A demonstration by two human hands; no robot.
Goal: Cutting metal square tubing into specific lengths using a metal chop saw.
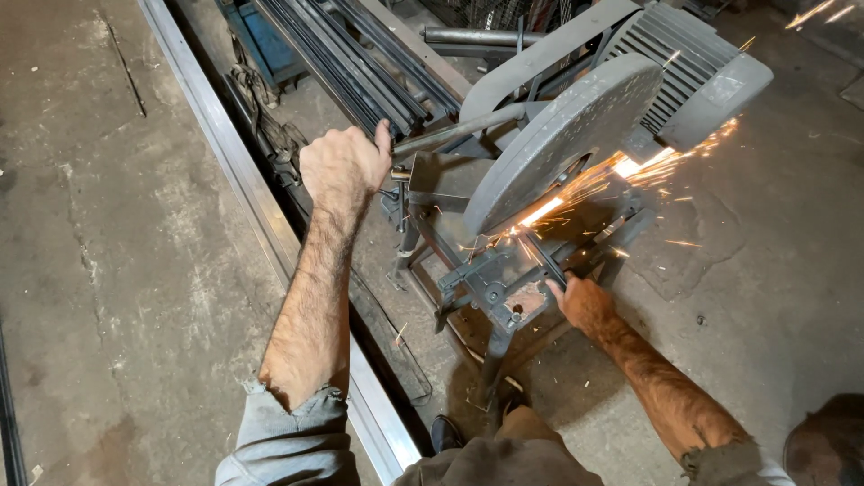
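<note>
— Head view, nearest first: what is the right hand [585, 301] doing?

— It lies low beside the dark steel clamp stand [490, 288], fingers closed around the near end of a thin dark metal bar [545, 259] that sits in the clamp.

— And the bar itself?

— It runs from that hand up under the grey round blade guard [562, 139] of the chop saw. Bright orange sparks [630, 175] spray from where the blade meets it, so I judge the cut is under way and not through: the bar looks to be in one piece, though the guard hides the kerf.

— The left hand [344, 166]?

— Farther out and higher, fist wrapped tight on the long grey steel lever handle [459, 126], which leads to the saw head.

— How much is left?

— From here, finishing this cut. How deep the blade sits I cannot tell.

— Anything beyond?

— A ribbed grey electric motor [697, 67] behind the guard, a bundle of long dark steel rods [360, 63] lying past the left hand, and a pale metal rail [243, 180] along the concrete floor [108, 270].
</note>
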